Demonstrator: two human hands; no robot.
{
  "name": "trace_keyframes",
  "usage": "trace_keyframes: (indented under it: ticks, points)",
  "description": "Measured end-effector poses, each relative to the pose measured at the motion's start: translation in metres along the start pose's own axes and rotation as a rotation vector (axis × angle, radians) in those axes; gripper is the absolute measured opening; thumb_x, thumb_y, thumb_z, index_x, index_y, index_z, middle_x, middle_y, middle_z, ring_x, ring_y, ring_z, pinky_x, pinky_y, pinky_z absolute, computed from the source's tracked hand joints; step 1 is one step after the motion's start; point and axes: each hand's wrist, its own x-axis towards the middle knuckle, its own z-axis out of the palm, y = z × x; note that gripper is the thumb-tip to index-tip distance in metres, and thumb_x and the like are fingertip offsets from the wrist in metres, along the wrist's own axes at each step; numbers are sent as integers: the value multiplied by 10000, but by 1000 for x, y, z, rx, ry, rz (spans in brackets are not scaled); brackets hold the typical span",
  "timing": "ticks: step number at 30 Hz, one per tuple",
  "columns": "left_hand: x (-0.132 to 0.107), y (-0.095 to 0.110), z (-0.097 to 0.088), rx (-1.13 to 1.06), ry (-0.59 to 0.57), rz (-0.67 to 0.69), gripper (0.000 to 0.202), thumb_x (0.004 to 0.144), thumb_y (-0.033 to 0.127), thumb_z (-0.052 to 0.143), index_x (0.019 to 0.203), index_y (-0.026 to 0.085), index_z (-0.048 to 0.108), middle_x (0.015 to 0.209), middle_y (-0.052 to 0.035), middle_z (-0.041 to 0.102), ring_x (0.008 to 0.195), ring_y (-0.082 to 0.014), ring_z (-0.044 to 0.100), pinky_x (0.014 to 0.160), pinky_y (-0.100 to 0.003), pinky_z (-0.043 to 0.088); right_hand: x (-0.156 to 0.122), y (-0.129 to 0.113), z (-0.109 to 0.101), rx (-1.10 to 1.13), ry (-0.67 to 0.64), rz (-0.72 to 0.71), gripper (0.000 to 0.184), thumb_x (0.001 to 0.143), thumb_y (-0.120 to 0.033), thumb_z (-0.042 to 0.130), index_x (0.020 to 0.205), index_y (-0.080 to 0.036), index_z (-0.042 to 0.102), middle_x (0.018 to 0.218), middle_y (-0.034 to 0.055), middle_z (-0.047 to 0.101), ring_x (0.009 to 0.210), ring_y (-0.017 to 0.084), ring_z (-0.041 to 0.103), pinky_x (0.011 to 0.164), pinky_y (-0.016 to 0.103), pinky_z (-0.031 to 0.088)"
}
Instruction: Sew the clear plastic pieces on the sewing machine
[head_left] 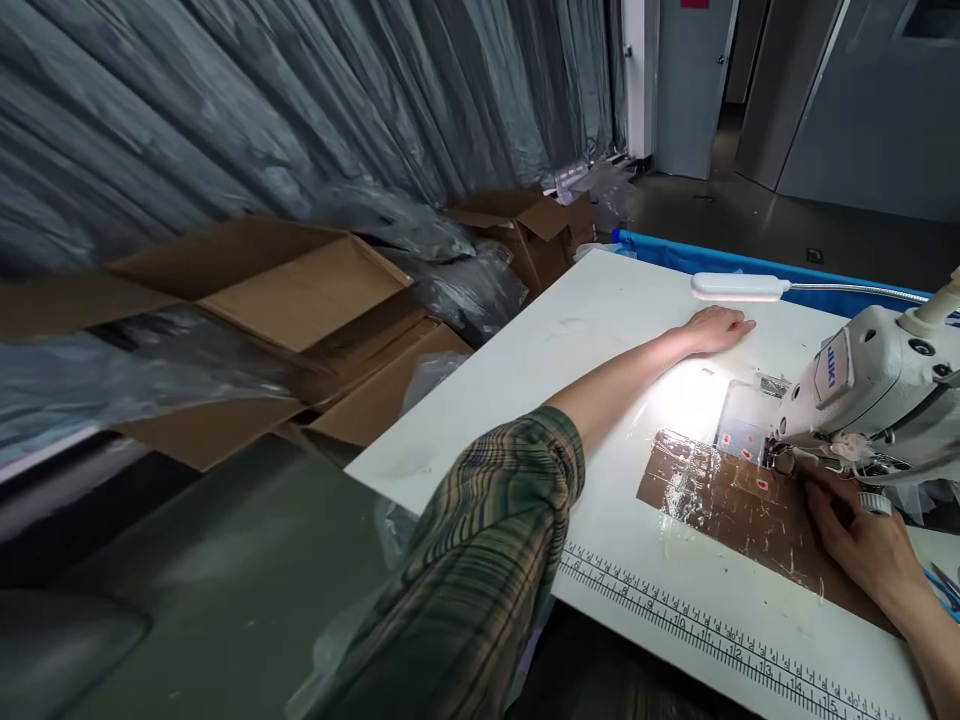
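My left arm, in a plaid sleeve, reaches across the white sewing table. My left hand (716,330) rests on the tabletop below the lamp, its fingers curled down; whatever may be under them is hidden. A white sewing machine (862,385) marked JUKI stands at the right. Close to its presser foot (780,458), my right hand (862,530) lies over a brown sheet (750,510), thumb and fingers bent together; their tips are partly hidden. Clear shiny film and small red marks (762,484) show on the brown sheet, with more red marks toward the needle.
A lit lamp (739,287) on a bendable neck hangs over the table. A printed ruler (697,630) runs along the front edge. Blue-handled scissors (946,590) lie at far right. Open cardboard boxes (307,290) and plastic bags (472,290) stand left of the table.
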Motion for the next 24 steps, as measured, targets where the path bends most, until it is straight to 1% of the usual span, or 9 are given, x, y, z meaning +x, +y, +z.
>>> trace_keyframes:
  ticks: [1, 3, 5, 7, 9, 11, 15, 19, 24]
  points:
    - [2, -1, 1, -5, 2, 4, 474, 1043, 419, 268, 1083, 152, 658, 1204, -125, 686, 1189, -292, 606, 1021, -385, 424, 1, 0, 0, 1, 10, -2, 427, 866, -539, 461, 923, -204, 719, 860, 128, 755, 868, 306, 726, 745, 420, 578]
    - [5, -2, 3, -20, -28, -3, 491, 1036, 447, 273, 1335, 182, 558, 1538, -106, 474, 1459, -311, 373, 1198, -461, 242, 2, 2, 2, 7, 26, -18, 422, 868, -536, 463, 922, -206, 721, 895, 127, 760, 871, 299, 728, 749, 415, 580]
    - [4, -5, 3, -37, -70, -24, 564, 1025, 469, 280, 1506, 195, 387, 1678, -87, 226, 1563, -315, 135, 1248, -516, 76, 5, 4, 6, 12, 39, -36, 417, 876, -526, 459, 932, -207, 722, 922, 124, 762, 881, 293, 730, 756, 410, 584]
    - [0, -9, 2, -64, -62, -55, 604, 1014, 456, 311, 1549, 175, 314, 1695, -99, 156, 1576, -310, 69, 1256, -511, 49, 6, 5, 10, 4, 66, -40, 423, 884, -520, 456, 969, -204, 724, 953, 121, 763, 891, 293, 732, 762, 412, 590]
    - [-7, -13, 1, -87, -10, -93, 581, 997, 408, 369, 1522, 158, 361, 1674, -121, 227, 1563, -305, 147, 1256, -485, 116, 6, 6, 12, -12, 88, -44, 430, 895, -510, 450, 1015, -207, 730, 1010, 119, 758, 908, 291, 734, 779, 415, 596]
    - [-17, -17, 0, -98, 43, -136, 501, 979, 353, 410, 1425, 137, 485, 1594, -153, 385, 1493, -304, 327, 1224, -449, 241, 5, 5, 11, -35, 69, -63, 424, 903, -497, 448, 1035, -222, 742, 1057, 114, 747, 901, 285, 738, 787, 412, 602]
    - [-36, -19, 0, -122, 96, -195, 296, 934, 310, 489, 1046, 121, 687, 1260, -172, 654, 1213, -299, 603, 1059, -373, 455, 1, 2, 7, -57, -25, -102, 420, 908, -474, 450, 1078, -247, 760, 1039, 102, 732, 789, 264, 744, 729, 391, 609]
    - [-47, -11, 2, -182, 99, -184, 97, 831, 224, 607, 820, 153, 670, 1070, -131, 706, 1091, -273, 651, 981, -336, 503, 1, 0, 9, -55, 23, -97, 446, 917, -444, 419, 1118, -240, 761, 1049, 113, 718, 766, 261, 739, 720, 397, 602]
    - [-47, 4, 3, -329, 83, -181, 117, 930, 216, 497, 935, 166, 603, 972, -76, 722, 881, -158, 687, 834, -270, 536, 3, -1, 9, -58, -3, -107, 453, 914, -413, 426, 1175, -235, 751, 1061, 121, 712, 836, 271, 739, 745, 395, 594]
